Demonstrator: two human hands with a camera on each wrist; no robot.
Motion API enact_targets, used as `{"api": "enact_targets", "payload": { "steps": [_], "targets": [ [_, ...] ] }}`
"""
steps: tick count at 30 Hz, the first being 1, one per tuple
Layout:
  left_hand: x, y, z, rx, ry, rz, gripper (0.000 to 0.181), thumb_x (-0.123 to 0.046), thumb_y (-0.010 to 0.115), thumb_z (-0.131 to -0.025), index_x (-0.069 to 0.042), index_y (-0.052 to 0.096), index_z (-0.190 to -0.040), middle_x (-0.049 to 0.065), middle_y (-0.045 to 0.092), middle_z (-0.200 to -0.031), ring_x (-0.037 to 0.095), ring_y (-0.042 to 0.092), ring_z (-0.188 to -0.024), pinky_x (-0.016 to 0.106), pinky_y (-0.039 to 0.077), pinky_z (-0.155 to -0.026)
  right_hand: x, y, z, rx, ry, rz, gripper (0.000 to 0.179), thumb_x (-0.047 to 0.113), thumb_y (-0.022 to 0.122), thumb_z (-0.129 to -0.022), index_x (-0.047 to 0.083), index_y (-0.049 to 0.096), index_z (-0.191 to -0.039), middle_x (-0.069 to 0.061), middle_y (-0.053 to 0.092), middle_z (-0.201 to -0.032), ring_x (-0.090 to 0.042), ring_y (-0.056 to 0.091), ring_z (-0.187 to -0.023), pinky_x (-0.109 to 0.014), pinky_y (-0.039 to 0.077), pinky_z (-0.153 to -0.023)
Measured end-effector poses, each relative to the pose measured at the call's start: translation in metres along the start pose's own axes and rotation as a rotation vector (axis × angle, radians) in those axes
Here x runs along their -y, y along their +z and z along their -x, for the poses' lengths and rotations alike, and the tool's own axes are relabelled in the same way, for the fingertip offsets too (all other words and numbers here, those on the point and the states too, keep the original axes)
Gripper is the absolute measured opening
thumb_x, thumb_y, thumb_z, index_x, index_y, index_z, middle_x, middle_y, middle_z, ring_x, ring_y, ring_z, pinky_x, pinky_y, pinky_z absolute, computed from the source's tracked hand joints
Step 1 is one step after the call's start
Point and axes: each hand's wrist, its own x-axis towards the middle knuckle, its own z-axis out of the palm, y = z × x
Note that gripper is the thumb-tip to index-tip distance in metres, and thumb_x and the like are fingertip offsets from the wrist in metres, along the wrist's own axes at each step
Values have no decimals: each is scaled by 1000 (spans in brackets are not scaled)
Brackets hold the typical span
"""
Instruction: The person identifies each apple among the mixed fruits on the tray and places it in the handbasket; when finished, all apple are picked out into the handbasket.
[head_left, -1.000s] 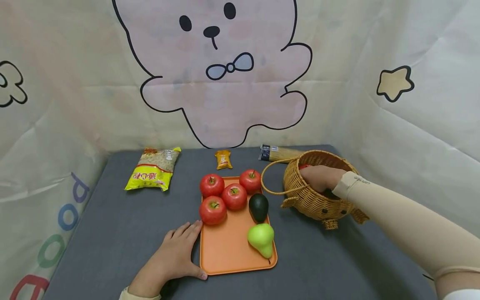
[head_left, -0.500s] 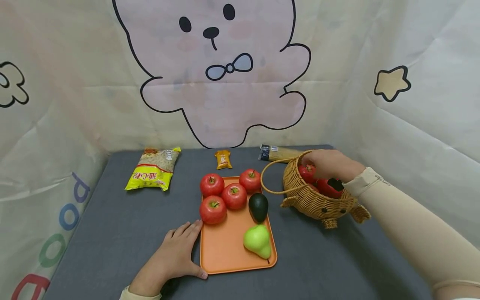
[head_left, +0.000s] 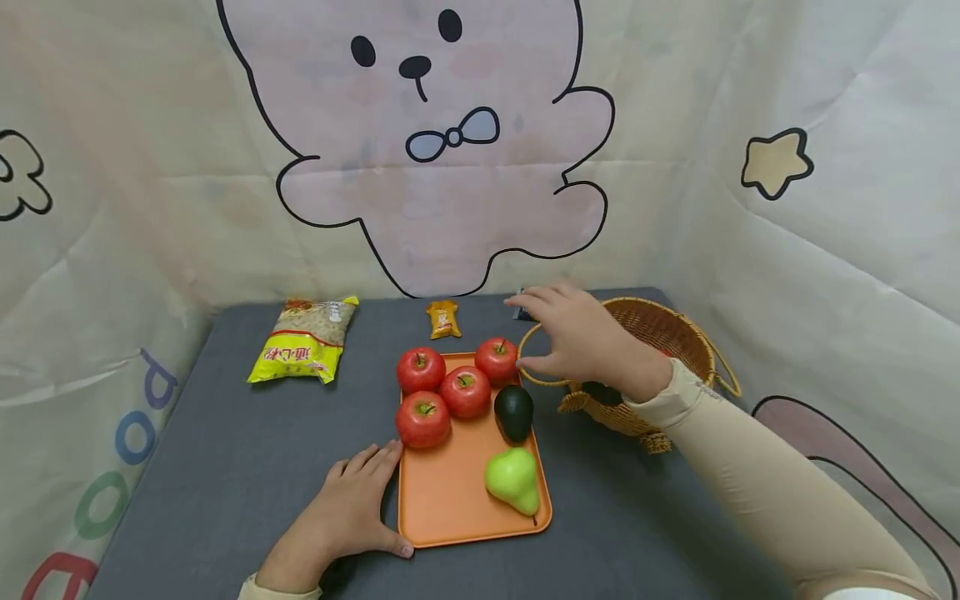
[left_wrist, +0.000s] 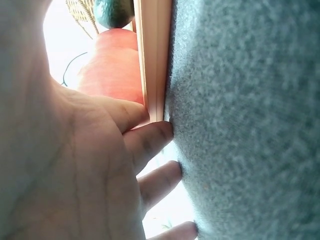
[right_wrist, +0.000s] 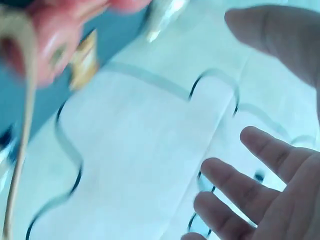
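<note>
My left hand (head_left: 345,512) rests at the left edge of an orange tray (head_left: 442,504), fingers spread along its side. On the tray lie several red apples (head_left: 423,419), a dark green avocado (head_left: 514,414) and a light green pear (head_left: 513,479). With fingers apart and nothing held, my right hand (head_left: 581,329) is raised between the tray and a wicker basket (head_left: 618,419). The right wrist view shows its fingers (right_wrist: 240,185) spread before the backdrop, with the basket's handle (right_wrist: 25,130) at the left. The right hand and forearm hide most of the basket's contents.
A yellow pasta bag (head_left: 303,342) lies at the back left of the grey tabletop (head_left: 247,450). A small orange packet (head_left: 443,319) lies behind the tray. The long package at the back right is mostly hidden behind my right hand. Printed cloth (head_left: 450,208) encloses the back and sides.
My right hand has come out of the basket and moved left above its handle side. The pear has rolled slightly leftward on the tray. My left hand has stayed put.
</note>
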Motion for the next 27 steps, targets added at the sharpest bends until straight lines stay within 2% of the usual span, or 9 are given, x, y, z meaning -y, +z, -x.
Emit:
{"api": "enact_targets", "payload": {
  "steps": [4, 9, 13, 17, 20, 27],
  "targets": [
    [1, 1, -1, -3, 9, -1, 150, -81, 93, -48, -8, 37, -167, 8, 40, -168, 40, 32, -154, 69, 26, -117, 33, 24, -15, 38, -43, -14, 92, 59, 87, -83, 17, 52, -158, -11, 53, -155, -36, 49, -135, -59, 41, -111],
    [1, 0, -2, 9, -4, 4, 150, -81, 93, -48, -9, 36, -167, 8, 40, -169, 40, 31, -154, 69, 25, -118, 52, 65, -28, 133, -37, 1, 97, 62, 86, -82, 21, 49, -161, -9, 50, -158, -34, 43, -138, -57, 37, -111],
    [1, 0, -1, 29, -22, 0, 151, -83, 91, -48, -9, 35, -167, 8, 39, -169, 40, 31, -154, 70, 25, -118, 56, 93, -32, 186, -30, 15, 99, 59, 89, -81, 19, 48, -161, -11, 52, -156, -36, 45, -137, -57, 36, -110],
    [1, -2, 0, 39, -32, 1, 151, -83, 91, -48, -9, 34, -168, 8, 39, -169, 40, 31, -154, 71, 24, -117, 56, 112, -34, 220, -5, 35, 98, 58, 90, -80, 17, 50, -160, -11, 55, -153, -36, 47, -135, -60, 35, -110],
    [0, -2, 0, 41, -34, 4, 151, -82, 92, -48, -9, 34, -168, 8, 39, -169, 40, 31, -154, 72, 24, -117, 55, 121, -34, 245, 13, 57, 99, 60, 89, -80, 18, 50, -160, -7, 57, -152, -33, 46, -135, -59, 34, -112],
    [-2, -2, -2, 44, -38, 0, 152, -82, 92, -48, -8, 35, -167, 9, 39, -168, 40, 31, -154, 72, 25, -117, 54, 131, -34, 234, 14, 88, 100, 60, 90, -79, 18, 49, -160, -4, 62, -146, -31, 49, -131, -55, 33, -113]
  ]
}}
